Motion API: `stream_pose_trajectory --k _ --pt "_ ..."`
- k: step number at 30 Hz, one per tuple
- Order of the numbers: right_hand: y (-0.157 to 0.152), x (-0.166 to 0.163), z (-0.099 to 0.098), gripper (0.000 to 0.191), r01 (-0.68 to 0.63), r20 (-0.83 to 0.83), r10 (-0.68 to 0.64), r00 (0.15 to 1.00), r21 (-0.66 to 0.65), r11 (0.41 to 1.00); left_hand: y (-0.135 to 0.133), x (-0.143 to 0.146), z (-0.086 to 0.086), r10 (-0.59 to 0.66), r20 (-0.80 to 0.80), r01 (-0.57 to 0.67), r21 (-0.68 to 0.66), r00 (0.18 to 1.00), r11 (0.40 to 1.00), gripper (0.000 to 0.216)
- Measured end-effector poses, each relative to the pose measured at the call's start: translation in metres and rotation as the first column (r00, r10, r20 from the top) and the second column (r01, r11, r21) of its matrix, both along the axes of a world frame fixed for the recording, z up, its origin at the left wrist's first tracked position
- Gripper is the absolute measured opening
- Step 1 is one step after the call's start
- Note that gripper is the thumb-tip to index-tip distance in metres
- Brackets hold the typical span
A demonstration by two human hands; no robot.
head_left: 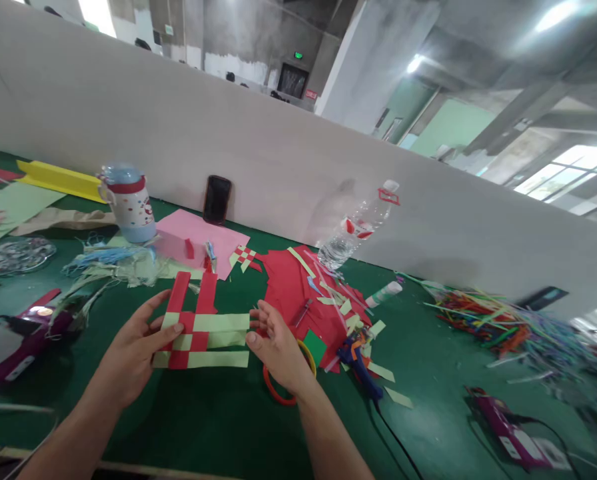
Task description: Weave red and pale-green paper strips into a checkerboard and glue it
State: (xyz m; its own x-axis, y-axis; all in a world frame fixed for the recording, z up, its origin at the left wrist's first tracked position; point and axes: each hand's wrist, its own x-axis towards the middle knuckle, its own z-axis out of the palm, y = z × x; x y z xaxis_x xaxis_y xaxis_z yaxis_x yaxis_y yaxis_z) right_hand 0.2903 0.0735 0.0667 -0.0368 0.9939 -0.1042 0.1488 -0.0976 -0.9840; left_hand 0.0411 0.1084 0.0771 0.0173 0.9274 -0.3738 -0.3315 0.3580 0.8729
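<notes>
A woven piece of red and pale green paper strips (191,341) is held up above the green table, with a checkered patch at its left. My left hand (138,347) pinches that patch, thumb on the front and fingers behind. Red strip ends point up, and pale green ends stretch to the right. My right hand (278,347) is by the tips of the green strips, its thumb and fingers apart; whether it touches them I cannot tell. Under my right wrist lies a red and yellow ring-shaped thing (273,393), partly hidden.
Red paper sheets (286,277) with scattered strips lie behind my right hand, beside a blue glue gun (361,370) with a cord. Behind stand a water bottle (356,230), phone (217,200) and blue-white flask (132,207). A smaller woven piece (243,255) rests near pink paper (173,230).
</notes>
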Motion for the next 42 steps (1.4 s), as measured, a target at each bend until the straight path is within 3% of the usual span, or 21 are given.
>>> stream_pose_trajectory --k 4,7,11,18,25,32,39,42 --pt "0.004 -0.017 -0.015 0.101 0.007 -0.361 -0.051 0.931 -0.121 0.993 -0.002 0.004 -0.004 0.040 0.062 -0.040 -0.006 0.997 0.999 0.100" --pt "0.005 -0.027 -0.020 0.096 0.070 -0.458 -0.135 0.879 -0.156 0.985 -0.003 0.006 -0.007 0.071 0.088 -0.071 -0.003 0.994 0.997 0.094" --pt "0.007 -0.032 -0.019 0.085 0.159 -0.491 -0.219 0.843 -0.160 0.974 -0.006 0.008 -0.009 0.072 0.139 -0.064 -0.057 0.988 0.996 0.093" --pt "0.007 -0.030 -0.007 0.060 0.140 -0.525 -0.191 0.829 -0.135 0.981 -0.013 0.014 -0.015 -0.020 0.184 0.053 -0.178 0.983 0.983 0.086" --pt "0.007 -0.036 -0.007 0.051 0.087 -0.617 -0.197 0.762 -0.204 0.975 -0.015 0.024 -0.019 0.096 0.196 -0.070 -0.137 0.976 0.988 0.067" --pt "0.009 -0.047 -0.015 0.036 0.184 -0.562 -0.229 0.795 -0.137 0.973 -0.018 0.034 -0.017 0.165 0.200 -0.141 -0.131 0.966 0.981 0.057" --pt "0.012 -0.045 -0.010 0.039 0.214 -0.585 -0.227 0.778 -0.094 0.972 -0.016 0.023 -0.028 0.112 0.181 -0.105 -0.045 0.977 0.993 0.062" --pt "0.012 -0.039 -0.006 0.036 0.201 -0.550 -0.209 0.809 -0.075 0.977 -0.008 0.005 -0.030 0.233 0.052 -0.235 0.062 0.971 0.970 0.079"
